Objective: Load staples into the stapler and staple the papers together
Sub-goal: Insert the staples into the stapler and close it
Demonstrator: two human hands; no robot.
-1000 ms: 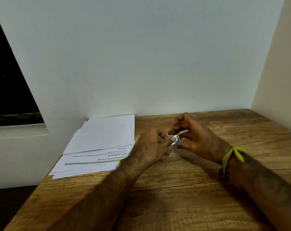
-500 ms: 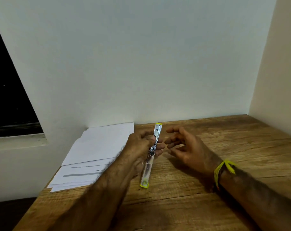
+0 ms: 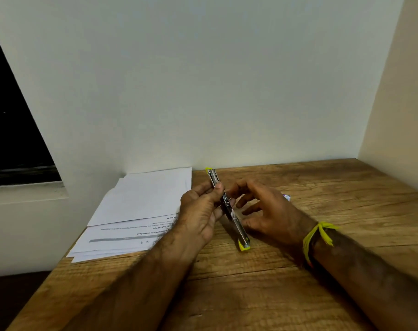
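Two hands on this: left hand grips the opened-out stapler mid-length; right hand hovers loose, holding nothing. Looks light, stiff, hinged, probably floppy, so hold near the hinge.

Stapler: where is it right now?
Head view, centre: the stapler, opened out flat, gripped by the left hand, right of the papers.

Both forearms reached forward and converged at the middle. The left hand was curled, back toward the camera, thumb and fingertips pinching a slim object. The right hand lay just beside it, palm turned leftward, fingers spread and loosely bent.
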